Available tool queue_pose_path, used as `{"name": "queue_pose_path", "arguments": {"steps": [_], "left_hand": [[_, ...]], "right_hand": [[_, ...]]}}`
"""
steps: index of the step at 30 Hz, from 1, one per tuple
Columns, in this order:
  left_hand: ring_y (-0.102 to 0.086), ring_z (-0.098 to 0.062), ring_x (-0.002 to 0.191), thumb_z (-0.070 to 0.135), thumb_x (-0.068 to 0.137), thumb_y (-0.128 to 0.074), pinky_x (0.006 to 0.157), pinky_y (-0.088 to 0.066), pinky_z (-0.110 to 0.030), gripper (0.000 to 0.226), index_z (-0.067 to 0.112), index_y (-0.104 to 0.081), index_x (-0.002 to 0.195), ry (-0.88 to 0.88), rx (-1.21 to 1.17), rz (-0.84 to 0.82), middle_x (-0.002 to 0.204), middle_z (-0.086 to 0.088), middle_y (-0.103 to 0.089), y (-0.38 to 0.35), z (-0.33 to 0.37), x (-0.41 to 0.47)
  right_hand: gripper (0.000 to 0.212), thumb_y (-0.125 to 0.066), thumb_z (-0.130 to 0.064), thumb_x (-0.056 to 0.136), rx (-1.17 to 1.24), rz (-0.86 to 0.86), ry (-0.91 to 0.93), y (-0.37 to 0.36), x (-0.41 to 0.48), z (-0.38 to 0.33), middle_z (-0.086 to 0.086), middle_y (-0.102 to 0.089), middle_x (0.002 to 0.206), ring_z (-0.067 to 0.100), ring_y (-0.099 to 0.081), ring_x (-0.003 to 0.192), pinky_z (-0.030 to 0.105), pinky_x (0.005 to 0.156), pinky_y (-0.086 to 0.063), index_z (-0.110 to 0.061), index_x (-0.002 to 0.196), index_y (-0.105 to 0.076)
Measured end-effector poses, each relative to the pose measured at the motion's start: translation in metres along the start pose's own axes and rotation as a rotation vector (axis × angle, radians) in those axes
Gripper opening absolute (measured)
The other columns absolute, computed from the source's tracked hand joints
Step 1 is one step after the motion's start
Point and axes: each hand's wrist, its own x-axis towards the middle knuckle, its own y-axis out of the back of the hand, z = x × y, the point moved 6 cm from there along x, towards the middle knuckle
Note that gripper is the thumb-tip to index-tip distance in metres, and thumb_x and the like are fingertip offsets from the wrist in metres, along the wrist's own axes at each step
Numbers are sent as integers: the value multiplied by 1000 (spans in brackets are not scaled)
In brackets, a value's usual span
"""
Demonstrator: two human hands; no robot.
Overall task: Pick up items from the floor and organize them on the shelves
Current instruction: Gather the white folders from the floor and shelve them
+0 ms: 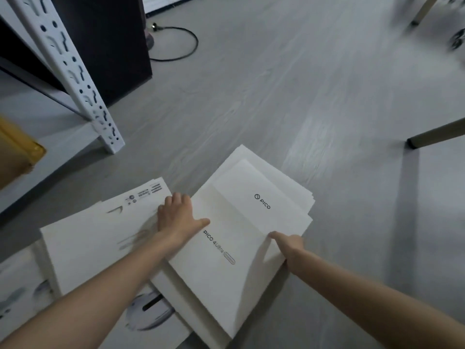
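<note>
A white PICO box (241,222) lies on the grey floor on top of other white boxes, tilted up between my hands. My left hand (177,215) grips its left edge, thumb lying over the top face and fingers curled down the side. My right hand (286,244) holds the right edge, thumb on top and the fingers hidden beneath. Another white box (100,238) with small printed labels lies to the left, partly under my left forearm. A further box printed with a headset picture (148,313) shows below it.
A white slotted shelf post (75,76) stands at the upper left beside a low grey shelf board (37,137). On that board sits a yellow-brown carton (15,152). A dark cabinet (113,46) and a black cable (181,44) are behind. A table leg (432,136) is at the right.
</note>
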Motion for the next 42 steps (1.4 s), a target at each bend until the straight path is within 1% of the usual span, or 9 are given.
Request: {"name": "queue_pose_path", "arguments": {"steps": [3,7,13,18,22,26,34,39,42], "left_hand": [[-45,-31,122,77,62,-62,97,-40,-42,87,14,-54,121,61,-13,-58,129,-10,-51,-11,-4,-23],[-44,-34,123,67,62,-72,93,-44,-40,89,10,-46,126,182,-162,-100,135,-14,-42,-15,-5,-34],[-50,-36,123,60,60,-78,95,-44,-39,95,5,-40,127,313,-335,-135,133,-16,-51,-19,-13,-50],[-64,-27,109,54,51,-80,92,-51,-33,90,11,-47,124,426,-736,-260,118,-1,-65,-22,-24,-60],[-73,-18,83,46,44,-81,85,-60,-39,57,17,-72,93,465,-1067,-246,90,4,-77,-21,-39,-74],[-73,-17,83,38,51,-79,84,-60,-41,49,15,-71,93,532,-1216,-112,90,4,-76,-3,-69,-98],[-58,-34,112,58,56,-70,93,-51,-41,76,9,-64,113,914,-898,64,121,-12,-61,-4,-188,-182],[-53,-37,114,45,70,-72,89,-46,-34,62,11,-59,120,946,-809,-24,128,-15,-47,-19,-217,-206],[-60,-34,109,47,63,-72,90,-51,-33,73,7,-55,122,955,-936,-28,127,-15,-54,-24,-218,-205]], "right_hand": [[93,-86,-36,59,-53,56,30,6,1,-4,20,-59,124,38,-61,112,42,88,-53,10,131,-47],[50,-86,-23,69,0,27,24,8,-2,-4,18,-65,111,36,-66,100,46,87,-56,-2,107,-61],[103,-79,-55,25,-74,44,53,15,62,26,15,-65,114,36,-64,102,45,82,-58,-6,114,-64],[41,-80,-18,71,106,46,55,24,-25,-21,16,-62,102,33,-58,88,34,65,-42,-1,105,-63],[34,-75,-6,72,155,102,250,19,-51,-55,12,-61,80,25,-56,75,29,58,-39,6,103,-66],[26,-73,-1,70,129,-3,383,-12,-81,-96,12,-64,81,22,-52,63,26,53,-36,-3,96,-67],[54,-76,-19,49,-177,-366,462,-158,-145,-118,17,-66,86,27,-59,69,27,59,-44,2,98,-68],[28,-81,-23,74,-446,-282,520,-196,-143,-76,16,-61,96,34,-60,94,40,79,-53,-10,80,-56],[22,-77,-15,79,-374,-335,488,-194,-147,-71,12,-61,87,28,-58,78,31,64,-45,-8,83,-56]]}}
